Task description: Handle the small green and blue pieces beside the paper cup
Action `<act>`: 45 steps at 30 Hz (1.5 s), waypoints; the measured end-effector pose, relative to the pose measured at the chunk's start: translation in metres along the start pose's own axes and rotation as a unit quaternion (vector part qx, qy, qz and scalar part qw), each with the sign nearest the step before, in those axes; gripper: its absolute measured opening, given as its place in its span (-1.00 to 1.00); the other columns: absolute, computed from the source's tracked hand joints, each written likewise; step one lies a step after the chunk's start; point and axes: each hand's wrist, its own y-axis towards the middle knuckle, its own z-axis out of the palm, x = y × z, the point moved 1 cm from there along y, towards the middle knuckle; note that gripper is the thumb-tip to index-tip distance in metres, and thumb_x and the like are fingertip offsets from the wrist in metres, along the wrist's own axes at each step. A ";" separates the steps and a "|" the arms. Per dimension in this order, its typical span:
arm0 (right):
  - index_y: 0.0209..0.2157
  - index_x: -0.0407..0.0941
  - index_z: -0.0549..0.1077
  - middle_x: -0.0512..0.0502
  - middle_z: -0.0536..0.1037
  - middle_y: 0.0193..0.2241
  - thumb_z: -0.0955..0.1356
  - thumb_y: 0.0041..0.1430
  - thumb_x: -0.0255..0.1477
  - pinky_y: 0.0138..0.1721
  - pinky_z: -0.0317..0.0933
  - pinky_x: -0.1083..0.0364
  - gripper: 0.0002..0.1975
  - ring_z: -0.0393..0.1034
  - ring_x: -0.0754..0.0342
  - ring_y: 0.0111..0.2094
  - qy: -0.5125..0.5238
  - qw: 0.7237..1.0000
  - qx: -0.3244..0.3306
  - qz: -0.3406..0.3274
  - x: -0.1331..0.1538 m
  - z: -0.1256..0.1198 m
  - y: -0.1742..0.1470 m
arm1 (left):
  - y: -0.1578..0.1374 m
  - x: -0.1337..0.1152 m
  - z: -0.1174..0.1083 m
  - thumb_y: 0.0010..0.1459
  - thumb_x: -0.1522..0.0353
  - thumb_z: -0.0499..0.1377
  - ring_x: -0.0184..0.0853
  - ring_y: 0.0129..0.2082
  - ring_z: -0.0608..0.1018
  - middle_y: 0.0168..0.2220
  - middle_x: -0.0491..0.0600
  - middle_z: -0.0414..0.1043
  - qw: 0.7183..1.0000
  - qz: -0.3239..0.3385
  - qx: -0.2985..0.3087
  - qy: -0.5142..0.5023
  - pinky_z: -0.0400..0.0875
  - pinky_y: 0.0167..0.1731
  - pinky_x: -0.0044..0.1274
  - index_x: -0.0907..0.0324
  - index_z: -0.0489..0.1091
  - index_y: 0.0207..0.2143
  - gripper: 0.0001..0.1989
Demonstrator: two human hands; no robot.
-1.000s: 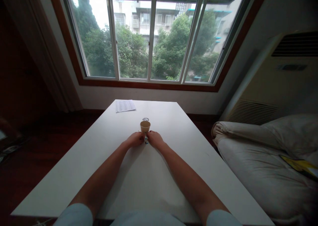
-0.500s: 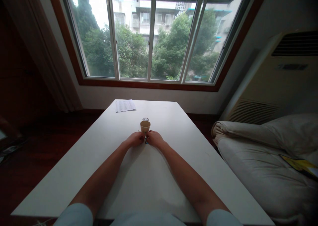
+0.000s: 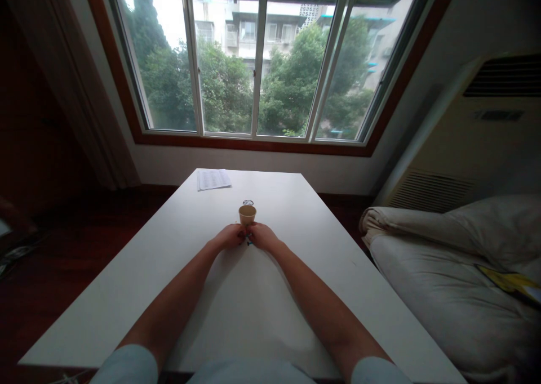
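Observation:
A tan paper cup point(image 3: 247, 215) stands upright on the white table point(image 3: 245, 305), just beyond my fingers. My left hand point(image 3: 230, 236) and my right hand point(image 3: 262, 235) meet in front of it, with fingers bent inward and fingertips close together. Between them shows a small dark-and-blue thing point(image 3: 249, 241), mostly hidden by the fingers and too small to name. Both hands look closed on something at that spot. Behind the cup lies a small dark-rimmed loop-like thing point(image 3: 248, 202), partly covered by the cup.
Papers point(image 3: 214, 179) lie at the table's far left corner. Past the far edge is a wide window point(image 3: 228, 80). To the right is a bed or sofa with pale bedding point(image 3: 439, 277) and a yellow item point(image 3: 502, 280); a cream air conditioner point(image 3: 456, 142) stands behind.
Both hands stay in nearly the same place, with only slight finger movement. The small dark-and-blue thing between them looks slightly shifted. The cup has not moved on the table.

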 end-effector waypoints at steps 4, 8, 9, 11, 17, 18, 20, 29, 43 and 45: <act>-0.15 -0.13 0.54 -0.18 0.55 -0.09 0.22 0.33 -0.46 -0.13 0.16 0.16 -0.74 0.42 0.03 -0.11 0.001 1.000 -0.011 0.002 -0.004 0.003 0.001 | 0.000 0.003 0.000 0.03 0.47 0.12 -0.29 -0.34 0.49 -0.35 -0.02 0.52 1.000 -0.008 0.002 0.008 0.26 -0.35 -0.55 0.16 0.50 -0.37 -0.84; -0.19 -0.14 0.54 -0.17 0.55 -0.13 0.24 0.32 -0.46 -0.18 0.15 0.17 -0.76 0.43 0.03 -0.15 -0.002 1.000 -0.010 0.014 -0.006 0.004 0.002 | -0.001 0.004 -0.003 0.03 0.45 0.12 -0.28 -0.33 0.50 -0.33 0.00 0.53 1.000 -0.024 -0.003 0.013 0.27 -0.34 -0.55 0.17 0.50 -0.35 -0.83; -0.19 -0.13 0.54 -0.17 0.55 -0.13 0.24 0.31 -0.47 -0.18 0.15 0.18 -0.77 0.43 0.03 -0.15 -0.002 1.000 -0.008 0.018 -0.006 0.004 0.002 | -0.001 0.003 -0.003 0.03 0.45 0.12 -0.28 -0.32 0.50 -0.33 0.00 0.53 1.000 -0.025 -0.002 0.010 0.27 -0.34 -0.55 0.17 0.50 -0.35 -0.83; -0.19 -0.12 0.54 -0.15 0.54 -0.12 0.26 0.29 -0.48 -0.18 0.15 0.18 -0.79 0.44 0.03 -0.14 0.000 1.000 0.000 0.022 -0.006 0.003 0.001 | -0.002 0.003 -0.004 0.03 0.46 0.12 -0.28 -0.33 0.51 -0.33 -0.01 0.54 1.000 -0.027 0.003 0.005 0.27 -0.35 -0.55 0.17 0.50 -0.35 -0.83; -0.16 -0.10 0.54 -0.15 0.53 -0.09 0.26 0.28 -0.52 -0.15 0.15 0.18 -0.77 0.42 0.04 -0.12 0.004 1.000 0.005 0.020 -0.005 0.000 -0.001 | -0.001 0.005 -0.001 0.05 0.45 0.11 -0.28 -0.34 0.50 -0.35 -0.01 0.53 0.999 -0.027 -0.017 0.020 0.25 -0.35 -0.54 0.16 0.49 -0.37 -0.85; -0.16 -0.11 0.54 -0.16 0.53 -0.10 0.25 0.29 -0.51 -0.15 0.15 0.17 -0.77 0.42 0.03 -0.12 0.000 1.000 0.003 0.023 -0.005 0.000 -0.001 | -0.001 0.005 -0.001 0.06 0.45 0.11 -0.28 -0.34 0.50 -0.35 0.00 0.53 0.999 -0.028 -0.022 0.024 0.25 -0.36 -0.54 0.16 0.48 -0.37 -0.85; -0.17 -0.13 0.55 -0.17 0.53 -0.10 0.25 0.30 -0.49 -0.15 0.15 0.17 -0.77 0.42 0.03 -0.13 -0.007 0.999 0.002 0.031 -0.004 0.000 -0.001 | -0.001 0.005 -0.001 0.06 0.44 0.11 -0.27 -0.34 0.50 -0.35 0.00 0.53 0.999 -0.030 -0.024 0.027 0.25 -0.36 -0.54 0.16 0.48 -0.37 -0.86; -0.14 -0.14 0.53 -0.21 0.52 -0.11 0.26 0.28 -0.49 -0.16 0.16 0.15 -0.77 0.42 0.01 -0.12 -0.031 0.999 0.000 0.044 -0.003 0.004 0.000 | -0.002 0.003 -0.002 0.09 0.43 0.10 -0.29 -0.33 0.49 -0.34 0.00 0.53 0.998 -0.042 -0.030 0.026 0.24 -0.35 -0.55 0.17 0.48 -0.37 -0.85; -0.13 -0.14 0.50 -0.21 0.53 -0.13 0.26 0.26 -0.55 -0.18 0.15 0.15 -0.77 0.43 0.01 -0.13 -0.026 0.999 -0.003 0.045 -0.008 0.004 0.002 | -0.003 0.002 -0.002 0.07 0.44 0.11 -0.29 -0.33 0.49 -0.33 0.00 0.52 0.999 -0.044 -0.029 0.014 0.25 -0.36 -0.55 0.17 0.46 -0.38 -0.88; -0.14 -0.13 0.50 -0.21 0.53 -0.13 0.25 0.28 -0.54 -0.18 0.16 0.15 -0.78 0.44 0.00 -0.13 -0.029 0.999 -0.003 0.041 -0.009 0.005 0.002 | -0.003 0.002 -0.002 0.08 0.44 0.11 -0.29 -0.34 0.49 -0.33 0.00 0.52 0.999 -0.037 -0.033 0.014 0.24 -0.37 -0.55 0.17 0.46 -0.38 -0.88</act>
